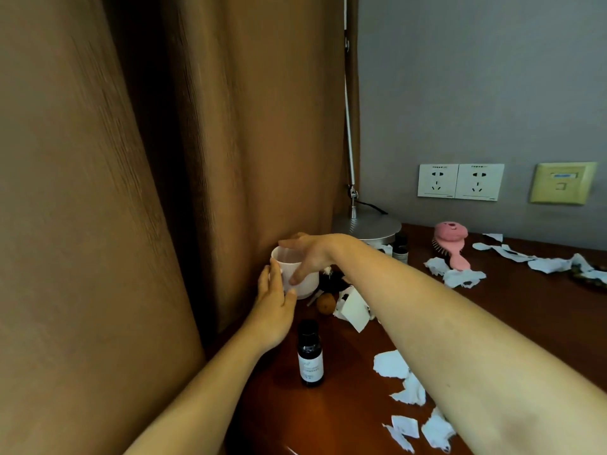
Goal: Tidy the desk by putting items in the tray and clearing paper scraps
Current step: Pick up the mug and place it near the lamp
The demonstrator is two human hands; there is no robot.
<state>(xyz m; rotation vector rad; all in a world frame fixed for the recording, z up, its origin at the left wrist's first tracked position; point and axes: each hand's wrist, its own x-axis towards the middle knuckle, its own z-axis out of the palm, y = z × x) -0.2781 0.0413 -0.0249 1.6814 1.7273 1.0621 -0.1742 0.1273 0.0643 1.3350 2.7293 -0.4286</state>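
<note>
Fingers (274,274) of the left hand (274,310) are held straight and laid flat against the left wall of the white cup (310,284), with the thumb touching its lower edge. The right hand (315,252) is arched over the cup's open mouth: its thumb is pressed down the near wall and the other fingers are spread wide across the rim, so that the cup is gripped from above. Whether the cup's base is in contact with the desk (525,307) cannot be told.

The cup is found at the desk's far left corner, close against the brown curtain (131,192). A dark bottle (310,356) with a white label is stood upright just right of the left wrist. Torn paper scraps (391,364) are scattered over the near desk and under the right forearm, and more are strewn along the far side beside a pink hairbrush (451,244). A second small bottle (400,249) is seen next to the round lamp base (368,224).
</note>
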